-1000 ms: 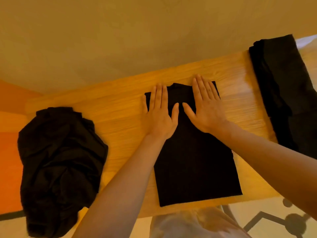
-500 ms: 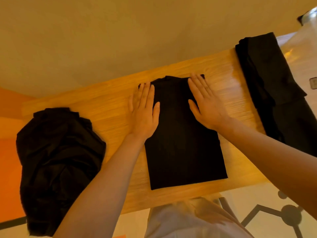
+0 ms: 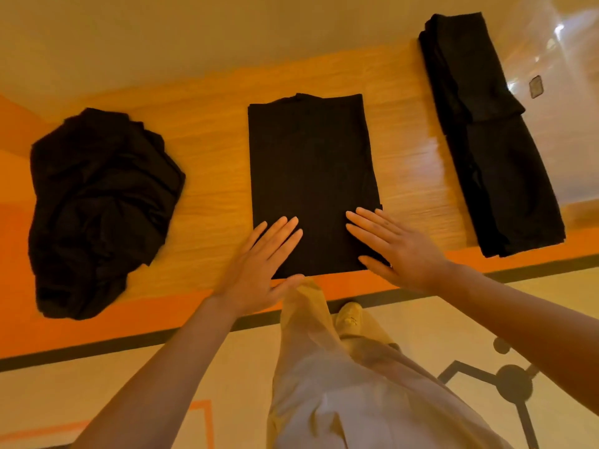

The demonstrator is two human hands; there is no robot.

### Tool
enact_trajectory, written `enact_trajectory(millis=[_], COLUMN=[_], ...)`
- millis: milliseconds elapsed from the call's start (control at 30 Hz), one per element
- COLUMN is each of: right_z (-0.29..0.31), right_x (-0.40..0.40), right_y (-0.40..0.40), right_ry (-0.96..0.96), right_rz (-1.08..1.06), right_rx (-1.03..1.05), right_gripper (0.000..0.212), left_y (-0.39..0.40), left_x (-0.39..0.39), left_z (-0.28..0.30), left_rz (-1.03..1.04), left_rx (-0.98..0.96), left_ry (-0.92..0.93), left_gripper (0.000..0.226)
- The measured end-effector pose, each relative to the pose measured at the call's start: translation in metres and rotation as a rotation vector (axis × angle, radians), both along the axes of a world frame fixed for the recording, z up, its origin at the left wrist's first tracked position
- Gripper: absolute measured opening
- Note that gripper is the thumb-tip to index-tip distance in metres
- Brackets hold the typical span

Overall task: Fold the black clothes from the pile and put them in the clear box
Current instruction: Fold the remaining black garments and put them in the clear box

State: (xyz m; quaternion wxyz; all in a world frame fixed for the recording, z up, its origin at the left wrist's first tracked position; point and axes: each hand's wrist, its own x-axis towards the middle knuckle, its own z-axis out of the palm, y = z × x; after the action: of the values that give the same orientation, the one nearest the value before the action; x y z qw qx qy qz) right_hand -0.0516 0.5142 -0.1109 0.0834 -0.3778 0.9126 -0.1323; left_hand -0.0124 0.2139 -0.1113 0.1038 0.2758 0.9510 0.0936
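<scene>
No readable writing anywhere. Folded black garment (image 3: 311,183) lies flat mid-bench (image 3: 210,157), between crumpled pile (image 3: 100,205) and folded stack (image 3: 486,131). Left hand (image 3: 259,270) and right hand (image 3: 398,247) have slid from its far end to near edge, fingers straight, flat, gripping nothing.

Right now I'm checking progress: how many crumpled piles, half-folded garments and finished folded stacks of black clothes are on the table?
Crumpled pile: 1
Half-folded garment under both hands: 1
Folded stack: 1
Total: 3
</scene>
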Motion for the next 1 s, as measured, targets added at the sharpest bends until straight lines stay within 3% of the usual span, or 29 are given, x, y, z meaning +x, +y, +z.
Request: enact_trajectory(millis=[67, 167, 300, 400, 600, 700, 833, 1000], right_z=[-0.002, -0.011, -0.015, -0.013, -0.019, -0.018, -0.013, 0.009], right_x=[0.012, 0.024, 0.027, 0.024, 0.026, 0.020, 0.014, 0.011], right_y=[0.005, 0.010, 0.014, 0.020, 0.026, 0.018, 0.022, 0.024], right_ry=[0.014, 0.086, 0.166, 0.134, 0.226, 0.199, 0.100, -0.174], right_rz=[0.050, 0.095, 0.049, 0.078, 0.081, 0.055, 0.065, -0.107], right_rx=[0.031, 0.115, 0.007, -0.071, 0.064, -0.055, -0.200, -0.463], right_gripper=[0.069, 0.080, 0.075, 0.071, 0.084, 0.074, 0.041, 0.033], left_y=[0.002, 0.003, -0.004, -0.013, -0.018, -0.009, -0.006, -0.005], left_x=[0.013, 0.028, 0.040, 0.043, 0.039, 0.036, 0.030, 0.024], left_z=[0.001, -0.002, -0.002, 0.002, 0.009, 0.015, 0.023, 0.031], left_rz=[-0.008, -0.013, 0.016, 0.003, 0.095, 0.272, 0.437, 0.612], left_rx=[-0.054, -0.068, 0.065, 0.162, 0.325, 0.461, 0.560, 0.659], left_ry=[0.017, 0.067, 0.145, 0.149, 0.150, 0.114, 0.039, -0.053], left_gripper=[0.080, 0.073, 0.075, 0.058, 0.033, 0.032, 0.038, 0.042])
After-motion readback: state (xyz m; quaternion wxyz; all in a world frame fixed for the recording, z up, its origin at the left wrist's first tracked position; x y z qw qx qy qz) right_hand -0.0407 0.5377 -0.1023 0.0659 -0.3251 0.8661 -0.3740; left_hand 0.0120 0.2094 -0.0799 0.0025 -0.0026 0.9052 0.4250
